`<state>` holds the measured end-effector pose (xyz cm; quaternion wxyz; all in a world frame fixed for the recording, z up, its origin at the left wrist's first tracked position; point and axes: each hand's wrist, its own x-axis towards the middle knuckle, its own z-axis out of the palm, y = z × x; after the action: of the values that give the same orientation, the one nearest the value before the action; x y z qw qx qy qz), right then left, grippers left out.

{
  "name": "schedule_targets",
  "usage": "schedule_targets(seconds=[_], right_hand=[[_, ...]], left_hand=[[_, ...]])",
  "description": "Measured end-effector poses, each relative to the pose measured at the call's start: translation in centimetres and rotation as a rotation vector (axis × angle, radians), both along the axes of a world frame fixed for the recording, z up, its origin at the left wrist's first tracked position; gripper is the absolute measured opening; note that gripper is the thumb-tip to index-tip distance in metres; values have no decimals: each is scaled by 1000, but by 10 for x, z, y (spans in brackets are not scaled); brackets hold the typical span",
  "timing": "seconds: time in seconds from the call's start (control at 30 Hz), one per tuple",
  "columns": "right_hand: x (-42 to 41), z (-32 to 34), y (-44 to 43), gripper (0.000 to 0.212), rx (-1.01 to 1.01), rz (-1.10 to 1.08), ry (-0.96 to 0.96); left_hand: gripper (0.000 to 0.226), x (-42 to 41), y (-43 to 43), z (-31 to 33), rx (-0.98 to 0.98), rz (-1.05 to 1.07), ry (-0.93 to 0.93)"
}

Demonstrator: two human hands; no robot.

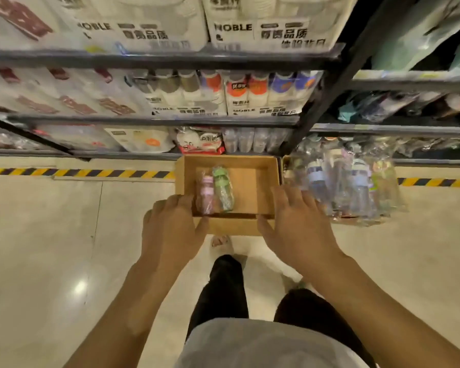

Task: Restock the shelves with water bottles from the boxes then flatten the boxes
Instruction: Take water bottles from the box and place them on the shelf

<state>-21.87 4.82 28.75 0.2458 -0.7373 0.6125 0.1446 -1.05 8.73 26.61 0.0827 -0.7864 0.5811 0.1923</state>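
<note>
An open cardboard box point(230, 161) sits on the floor in front of the shelving. Inside lie two plastic-wrapped water bottles, a pink one point(205, 193) and a green one point(222, 189), side by side at its left. My left hand point(170, 224) grips the box's near-left corner, fingers curled over the rim and thumb on the front wall. My right hand point(298, 224) rests on the near-right corner with fingers spread and fairly straight, thumb against the front wall. On the bottom shelf point(133, 155) stand clear bottles point(252, 140).
To the right of the box stands a second carton packed with several wrapped bottles point(351, 184). Yellow-black tape point(77, 172) runs along the shelf base. A dark upright post point(327, 83) divides the shelf bays. My legs and a foot point(221, 243) are just behind the box.
</note>
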Motion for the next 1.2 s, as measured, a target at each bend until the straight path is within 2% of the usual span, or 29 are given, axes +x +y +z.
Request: schedule_targets(seconds=[0.13,0.23,0.47,0.67,0.77,0.93,1.0,1.13,1.2], right_hand=[[44,-72,-9,63,87,20,52],[65,-147,-23,64,122,33,71],[112,-387,-66,67,214,26,59],[150,-599,-85,81,318,-133,-1],[161,-681,-91,90,347,-270,-66],[172,-771,-104,114,375,-371,-128],[174,-791,-107,118,386,-391,-157],[174,-808,-110,95,388,-505,-253],[169,-801,-109,103,441,-561,-283]], left_hand=[[54,45,-12,-74,114,3,65],[52,61,-25,-152,202,0,110],[35,82,-59,-384,300,138,292],[54,101,-96,-586,360,252,385],[61,104,-109,-664,378,315,327],[111,99,-125,-745,399,581,405],[120,102,-126,-765,380,656,415],[103,111,-120,-782,291,739,464],[93,116,-119,-775,256,773,511]])
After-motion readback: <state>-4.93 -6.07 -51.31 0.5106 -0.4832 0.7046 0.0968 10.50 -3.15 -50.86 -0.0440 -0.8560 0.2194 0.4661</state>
